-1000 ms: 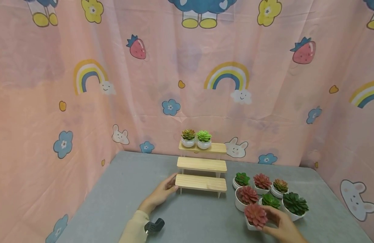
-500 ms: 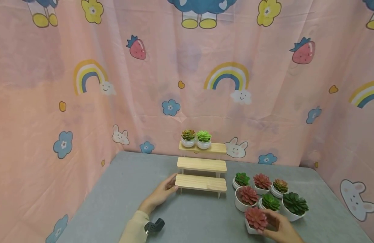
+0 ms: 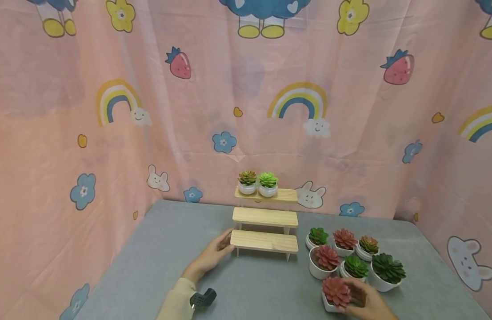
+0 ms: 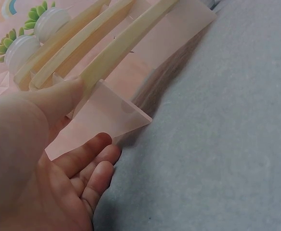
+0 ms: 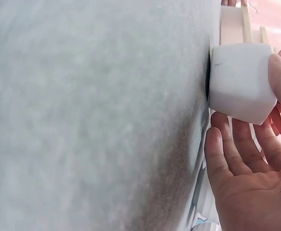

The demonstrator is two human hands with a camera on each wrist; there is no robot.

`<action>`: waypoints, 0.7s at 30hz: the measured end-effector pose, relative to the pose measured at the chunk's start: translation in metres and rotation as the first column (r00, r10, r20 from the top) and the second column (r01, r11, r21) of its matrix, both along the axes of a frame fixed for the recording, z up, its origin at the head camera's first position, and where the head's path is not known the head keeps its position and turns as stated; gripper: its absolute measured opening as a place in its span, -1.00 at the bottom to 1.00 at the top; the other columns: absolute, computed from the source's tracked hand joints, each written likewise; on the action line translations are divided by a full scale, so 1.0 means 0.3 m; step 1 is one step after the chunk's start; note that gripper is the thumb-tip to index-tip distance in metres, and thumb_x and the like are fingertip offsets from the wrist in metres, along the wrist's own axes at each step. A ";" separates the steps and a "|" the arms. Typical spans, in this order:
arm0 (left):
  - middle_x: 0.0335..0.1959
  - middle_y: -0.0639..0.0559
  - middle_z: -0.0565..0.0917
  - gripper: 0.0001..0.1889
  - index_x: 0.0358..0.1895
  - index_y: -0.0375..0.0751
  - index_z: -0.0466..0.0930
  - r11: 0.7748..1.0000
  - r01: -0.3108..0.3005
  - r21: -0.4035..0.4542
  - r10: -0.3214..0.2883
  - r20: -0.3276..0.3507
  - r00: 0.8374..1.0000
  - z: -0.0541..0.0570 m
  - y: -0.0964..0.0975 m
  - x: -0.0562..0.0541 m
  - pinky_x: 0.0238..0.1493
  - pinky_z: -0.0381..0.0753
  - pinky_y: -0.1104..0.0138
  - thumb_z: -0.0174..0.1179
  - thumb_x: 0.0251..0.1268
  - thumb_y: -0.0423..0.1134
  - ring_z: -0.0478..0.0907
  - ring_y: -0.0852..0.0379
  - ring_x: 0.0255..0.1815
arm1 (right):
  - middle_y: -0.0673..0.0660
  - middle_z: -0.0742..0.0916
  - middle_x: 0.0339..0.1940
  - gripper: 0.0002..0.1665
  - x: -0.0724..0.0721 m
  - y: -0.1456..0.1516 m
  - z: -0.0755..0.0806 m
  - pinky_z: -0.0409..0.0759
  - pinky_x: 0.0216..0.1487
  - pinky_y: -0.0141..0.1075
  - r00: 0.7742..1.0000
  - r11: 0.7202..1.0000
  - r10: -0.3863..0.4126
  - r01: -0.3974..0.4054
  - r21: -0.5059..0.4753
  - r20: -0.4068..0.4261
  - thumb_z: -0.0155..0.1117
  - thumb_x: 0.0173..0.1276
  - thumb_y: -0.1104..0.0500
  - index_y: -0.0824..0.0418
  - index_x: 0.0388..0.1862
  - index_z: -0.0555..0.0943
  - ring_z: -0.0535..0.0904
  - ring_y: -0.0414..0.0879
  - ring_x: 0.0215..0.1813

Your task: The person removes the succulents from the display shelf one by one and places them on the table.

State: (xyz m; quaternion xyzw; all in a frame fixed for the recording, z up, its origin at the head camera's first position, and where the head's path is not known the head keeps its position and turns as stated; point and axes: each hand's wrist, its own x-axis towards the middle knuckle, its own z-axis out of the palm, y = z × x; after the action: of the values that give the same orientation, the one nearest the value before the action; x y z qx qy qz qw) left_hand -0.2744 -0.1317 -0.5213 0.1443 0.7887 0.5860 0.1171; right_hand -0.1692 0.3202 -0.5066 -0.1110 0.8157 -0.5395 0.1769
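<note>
In the head view my left hand [image 3: 209, 255] is at the left end of a three-tier wooden plant stand [image 3: 265, 241]. The left wrist view shows its thumb on the end of the lowest board [image 4: 123, 45] and curled fingers by the translucent leg panel [image 4: 99, 118]. My right hand [image 3: 367, 298] grips a red artificial succulent [image 3: 336, 291] in an angular white pot [image 5: 241, 79], thumb on one side and fingers on the other. The pot's base is at the grey tabletop; whether it touches cannot be told.
Two small potted succulents [image 3: 247, 181] stand on the top tier's left half. Several more white-potted succulents [image 3: 325, 260], red and green, cluster right of the stand, close beside my right hand. A pink patterned curtain [image 3: 246, 98] rises behind the grey table [image 3: 158, 235].
My right hand and the red succulent have shifted slightly towards the table's front, away from the cluster. The left hand and the stand stay put.
</note>
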 end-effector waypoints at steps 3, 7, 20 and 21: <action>0.41 -0.33 0.47 -0.31 0.62 -0.12 0.09 1.000 -0.001 -0.005 0.001 0.002 1.000 0.000 0.000 0.002 0.38 0.39 -0.21 0.10 0.55 -0.06 0.48 -0.23 0.38 | 0.60 0.56 0.22 -0.16 0.003 -0.004 0.004 0.72 0.03 -0.20 1.000 1.000 0.005 -0.005 -0.002 0.010 0.42 0.32 0.25 0.72 0.34 0.23 0.66 -0.40 0.00; 0.43 -0.32 0.46 -0.30 0.61 -0.08 0.11 1.000 -0.005 -0.004 0.005 0.012 1.000 0.005 -0.001 0.005 0.42 0.31 -0.26 0.11 0.53 -0.01 0.45 -0.26 0.41 | 0.54 0.61 0.19 -0.11 0.003 -0.009 0.011 0.73 0.02 -0.21 1.000 1.000 -0.002 0.002 0.007 0.019 0.48 0.28 0.20 0.68 0.35 0.25 0.70 -0.11 0.06; 0.43 -0.34 0.45 -0.30 0.61 -0.11 0.10 1.000 -0.002 -0.004 0.002 -0.003 1.000 0.006 -0.001 0.005 0.42 0.34 -0.24 0.11 0.54 -0.02 0.44 -0.27 0.42 | 0.43 0.64 0.18 -0.16 -0.005 -0.002 0.013 0.73 0.02 -0.23 0.996 0.996 0.085 -0.085 -0.015 0.014 0.45 0.30 0.23 0.69 0.32 0.24 0.64 -0.48 -0.03; 0.43 -0.34 0.45 -0.30 0.62 -0.11 0.10 1.000 0.000 -0.003 0.000 -0.004 1.000 0.006 -0.001 0.005 0.42 0.34 -0.23 0.11 0.54 -0.02 0.44 -0.28 0.42 | 0.44 0.63 0.19 -0.16 -0.005 -0.003 0.013 0.72 0.02 -0.23 0.996 0.996 0.090 -0.090 -0.016 0.013 0.44 0.31 0.24 0.69 0.33 0.24 0.64 -0.47 -0.02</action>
State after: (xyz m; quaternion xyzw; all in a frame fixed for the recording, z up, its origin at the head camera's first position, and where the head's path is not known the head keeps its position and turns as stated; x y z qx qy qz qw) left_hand -0.2730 -0.1320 -0.5196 0.1455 0.7898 0.5845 0.1156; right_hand -0.1708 0.3195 -0.5026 -0.1455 0.8044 -0.5379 0.2058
